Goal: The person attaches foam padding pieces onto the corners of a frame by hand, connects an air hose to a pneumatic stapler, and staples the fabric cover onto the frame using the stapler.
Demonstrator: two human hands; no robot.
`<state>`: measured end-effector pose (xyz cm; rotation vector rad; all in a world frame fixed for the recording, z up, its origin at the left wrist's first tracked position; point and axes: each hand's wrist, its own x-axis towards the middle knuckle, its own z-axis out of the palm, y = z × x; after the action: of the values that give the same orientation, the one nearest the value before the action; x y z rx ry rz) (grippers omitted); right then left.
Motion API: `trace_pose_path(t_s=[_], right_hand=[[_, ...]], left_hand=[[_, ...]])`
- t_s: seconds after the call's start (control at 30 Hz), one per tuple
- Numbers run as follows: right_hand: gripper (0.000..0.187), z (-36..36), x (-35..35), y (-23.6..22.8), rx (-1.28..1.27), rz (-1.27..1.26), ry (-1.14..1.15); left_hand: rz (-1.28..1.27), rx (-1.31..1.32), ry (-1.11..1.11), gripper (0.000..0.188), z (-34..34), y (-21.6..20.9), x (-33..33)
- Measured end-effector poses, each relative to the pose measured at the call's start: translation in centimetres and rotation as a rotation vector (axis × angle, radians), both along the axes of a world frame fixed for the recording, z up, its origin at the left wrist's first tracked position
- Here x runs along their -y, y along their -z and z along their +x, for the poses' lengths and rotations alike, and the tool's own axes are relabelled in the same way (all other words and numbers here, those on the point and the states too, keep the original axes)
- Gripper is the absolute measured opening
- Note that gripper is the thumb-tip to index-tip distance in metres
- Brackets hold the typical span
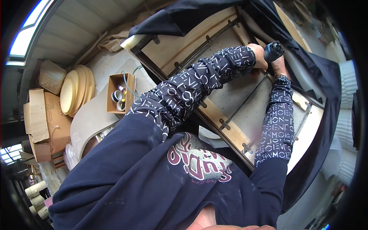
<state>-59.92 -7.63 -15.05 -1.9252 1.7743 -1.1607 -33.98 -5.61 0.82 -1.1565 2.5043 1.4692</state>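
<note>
My right hand [278, 66] is closed round a dark blue-and-black power tool [273, 52], seen mostly from its rear end, so its exact kind does not show. Right beside it, my left hand [259, 56] reaches down to the frame, its fingers largely hidden behind the wrist and sleeve. Under both hands lies a wooden furniture frame [217, 115] with dark metal brackets and thin dark straps or rods across its opening. Black fabric [180, 20] drapes round the frame's outer edge. Where the tool's tip meets the frame is hidden.
Left of the frame, an open cardboard box [111, 94] holds rolls of tape and small items, with a teal hose [130, 87] beside it. Farther left are round wooden discs [78, 90] and a large carton [55, 122]. White stacked material [348, 96] stands at the right.
</note>
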Motion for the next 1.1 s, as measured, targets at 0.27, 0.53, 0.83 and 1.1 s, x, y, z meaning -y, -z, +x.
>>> trace_pose_path(t_s=[0.27, 0.53, 0.83, 1.1], right_hand=[[0.027, -0.5, -0.9, -1.5, 0.134, 0.127, 0.022], [0.031, -2.0, 0.7, -2.5, 0.508, 0.555, -0.075], [0.035, -0.7, 2.3, -1.4, 0.663, 0.678, -0.124], [0.052, 3.2, 0.4, -3.8, 0.568, 0.451, -0.084]], left_hand=[[0.012, -0.031, 0.016, 0.030, -0.4, 0.6, 0.3], [0.079, -0.059, -0.012, 0.031, 0.1, 0.6, 0.5], [0.172, -0.217, -0.088, 0.031, 1.7, 2.1, 1.7], [0.692, -0.607, -0.284, 0.028, 8.8, 1.3, -2.6]])
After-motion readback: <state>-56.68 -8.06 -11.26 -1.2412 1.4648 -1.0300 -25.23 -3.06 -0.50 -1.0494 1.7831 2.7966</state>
